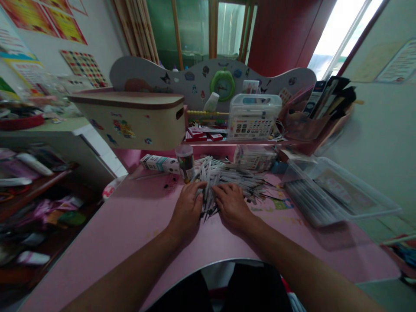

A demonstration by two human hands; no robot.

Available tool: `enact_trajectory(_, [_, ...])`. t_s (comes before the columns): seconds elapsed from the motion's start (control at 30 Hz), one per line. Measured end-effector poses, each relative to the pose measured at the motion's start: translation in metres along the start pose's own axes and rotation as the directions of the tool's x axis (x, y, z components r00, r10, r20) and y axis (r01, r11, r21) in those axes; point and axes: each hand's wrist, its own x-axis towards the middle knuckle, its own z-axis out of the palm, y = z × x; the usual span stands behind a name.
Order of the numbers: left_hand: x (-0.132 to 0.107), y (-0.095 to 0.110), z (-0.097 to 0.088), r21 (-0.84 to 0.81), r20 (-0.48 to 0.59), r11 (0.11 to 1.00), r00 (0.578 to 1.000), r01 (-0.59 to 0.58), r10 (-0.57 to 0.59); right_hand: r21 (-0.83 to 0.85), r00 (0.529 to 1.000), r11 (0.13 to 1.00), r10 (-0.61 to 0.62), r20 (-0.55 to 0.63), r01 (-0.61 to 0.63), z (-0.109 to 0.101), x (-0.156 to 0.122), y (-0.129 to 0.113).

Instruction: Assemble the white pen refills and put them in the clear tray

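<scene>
A loose pile of thin white and black pens [227, 175] lies on the pink desk [130, 225]. My left hand [188, 208] rests palm down at the pile's near left edge, its fingers curled onto some pens. Beside it, my right hand [232, 206] lies palm down on the near side of the pile, fingers spread over the pens. A few pens stick out between the two hands.
A small cylindrical jar [185, 162] and a long box [159, 163] stand left of the pile. At the right lies a clear plastic tray [328, 190] with more pens. A cream storage box [133, 117] and a clear case [253, 117] sit behind on the shelf.
</scene>
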Motion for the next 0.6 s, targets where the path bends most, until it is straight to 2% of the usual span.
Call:
enact_trajectory(0.1, [-0.001, -0.001, 0.0, -0.012, 0.017, 1.0, 1.0, -0.013, 0.013, 0.074, 1.0, 0.997, 0.006, -0.017, -0.004, 0.0, 0.001, 0.002])
enact_trajectory(0.23, [-0.002, 0.003, -0.002, -0.046, 0.017, 0.999, 1.0, -0.009, 0.01, 0.215, 0.989, 0.976, -0.005, -0.149, 0.037, -0.005, -0.001, 0.005])
enact_trajectory(0.33, [-0.003, 0.009, -0.004, -0.15, 0.041, 0.988, 0.998, 0.043, -0.037, 0.261, 0.971, 0.956, -0.073, -0.229, 0.133, -0.011, -0.003, 0.003])
enact_trajectory(0.5, [-0.004, 0.019, -0.004, -0.371, 0.177, 0.918, 0.981, 0.143, -0.081, 0.248, 0.939, 0.912, -0.283, -0.195, 0.327, -0.017, -0.008, -0.003])
enact_trajectory(0.53, [-0.005, 0.02, -0.004, -0.385, 0.179, 0.909, 0.979, 0.158, -0.095, 0.246, 0.93, 0.903, -0.307, -0.202, 0.351, -0.017, -0.008, -0.003])
enact_trajectory(0.6, [-0.005, 0.019, -0.003, -0.414, 0.129, 0.892, 0.982, 0.181, -0.14, 0.245, 0.929, 0.911, -0.269, -0.255, 0.331, -0.018, -0.009, -0.002])
